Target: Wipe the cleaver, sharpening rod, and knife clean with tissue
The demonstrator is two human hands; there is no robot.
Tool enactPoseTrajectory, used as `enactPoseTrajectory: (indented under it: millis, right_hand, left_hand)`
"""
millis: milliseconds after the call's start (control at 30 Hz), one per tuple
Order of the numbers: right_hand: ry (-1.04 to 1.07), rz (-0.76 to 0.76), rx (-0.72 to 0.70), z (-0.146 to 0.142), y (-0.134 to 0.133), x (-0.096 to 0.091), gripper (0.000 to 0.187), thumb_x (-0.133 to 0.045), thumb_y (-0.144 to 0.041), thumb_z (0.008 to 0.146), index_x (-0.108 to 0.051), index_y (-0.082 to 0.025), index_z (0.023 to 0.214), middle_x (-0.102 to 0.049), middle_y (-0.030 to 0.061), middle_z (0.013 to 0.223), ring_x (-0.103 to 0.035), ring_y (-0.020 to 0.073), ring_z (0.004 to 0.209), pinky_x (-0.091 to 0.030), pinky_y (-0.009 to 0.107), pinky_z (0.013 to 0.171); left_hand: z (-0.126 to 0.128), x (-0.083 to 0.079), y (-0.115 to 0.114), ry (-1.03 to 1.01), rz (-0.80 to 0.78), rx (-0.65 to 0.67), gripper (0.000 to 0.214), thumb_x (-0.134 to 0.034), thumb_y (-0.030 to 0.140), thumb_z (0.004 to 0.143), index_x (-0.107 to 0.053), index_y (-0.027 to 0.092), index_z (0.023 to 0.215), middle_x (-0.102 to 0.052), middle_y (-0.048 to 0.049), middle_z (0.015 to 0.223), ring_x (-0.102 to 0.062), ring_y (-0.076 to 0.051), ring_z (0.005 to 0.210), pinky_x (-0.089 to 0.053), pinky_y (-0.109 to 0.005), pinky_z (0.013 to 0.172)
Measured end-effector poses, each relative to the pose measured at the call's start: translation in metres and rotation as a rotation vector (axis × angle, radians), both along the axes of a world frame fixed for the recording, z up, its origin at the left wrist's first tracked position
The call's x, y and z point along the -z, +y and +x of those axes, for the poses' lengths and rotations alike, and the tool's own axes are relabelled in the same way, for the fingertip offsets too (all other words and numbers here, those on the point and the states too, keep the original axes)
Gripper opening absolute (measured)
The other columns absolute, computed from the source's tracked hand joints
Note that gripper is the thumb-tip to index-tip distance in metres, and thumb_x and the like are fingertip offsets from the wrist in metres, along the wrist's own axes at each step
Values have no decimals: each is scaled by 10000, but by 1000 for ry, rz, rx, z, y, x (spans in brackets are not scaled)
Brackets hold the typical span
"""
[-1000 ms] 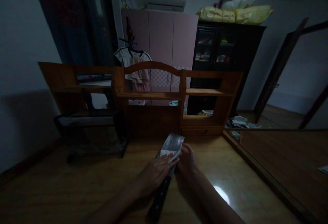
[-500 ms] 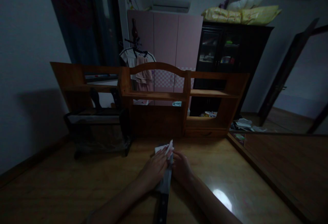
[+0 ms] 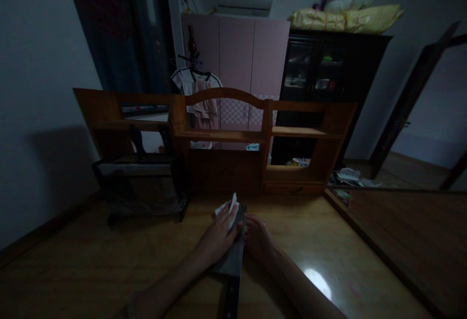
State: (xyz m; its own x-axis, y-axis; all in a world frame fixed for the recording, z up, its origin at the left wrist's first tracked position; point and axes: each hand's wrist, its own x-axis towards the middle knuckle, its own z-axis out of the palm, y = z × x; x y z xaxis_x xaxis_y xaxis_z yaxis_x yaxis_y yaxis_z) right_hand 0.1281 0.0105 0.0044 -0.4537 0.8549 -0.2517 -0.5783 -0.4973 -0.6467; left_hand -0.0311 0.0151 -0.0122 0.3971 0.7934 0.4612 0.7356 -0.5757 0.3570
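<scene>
- On the wooden surface (image 3: 153,260), directly before the person, the cleaver (image 3: 230,259) is laid with its handle (image 3: 232,294) turned toward the body; whether the blade is slightly lifted cannot be told.
- By the left hand (image 3: 218,235), the white cloth (image 3: 221,208) is held near the blade's far end, its fold caught between thumb and fingers.
- The right hand (image 3: 260,236) is set against the blade's right side, its fingers curled; whether the steel is pinched cannot be told, as the tips are partly hidden.
- For a good wipe, the cloth is best kept flat and thick under the fingers, with strokes drawn from spine toward edge.
- The cutting edge seems to be turned left, under the left hand, so bare skin is best kept off it.
- The blade is broad, flat and dull grey; the handle is black and dotted with rivets.
- The cloth is thin and creased; by the glossy wood, lamplight is reflected.
</scene>
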Motion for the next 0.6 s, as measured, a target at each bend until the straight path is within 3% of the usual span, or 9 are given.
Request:
enactPoseTrajectory:
  millis: [267,467,600]
  right_hand:
    - [21,53,34,-6,-4,0,193,-603,-300,757,-652,-138,850,-672,20,667,-596,133,544,-411,222,524]
    - [-17,41,-35,-10,2,13,207,-587,-328,797,-593,-158,677,-556,-35,496,-482,93,419,-371,205,488]
    - [-53,39,-68,-11,2,13,210,-581,-336,784,-584,-154,680,-550,-30,512,-480,90,425,-361,203,474]
  left_hand:
    - [11,-29,-17,71,9,196,561,-413,318,968,-207,264,1486,-214,-24,1536,-189,-198,1414,-241,-410,1151]
    - [12,-25,-17,32,-5,94,528,-314,377,999,-166,266,1494,-227,-14,1534,-169,-172,1418,-219,-399,1158]
    - [6,-15,-10,19,21,-27,528,-311,393,996,-194,249,1491,-263,-48,1524,-201,-209,1411,-230,-430,1143]
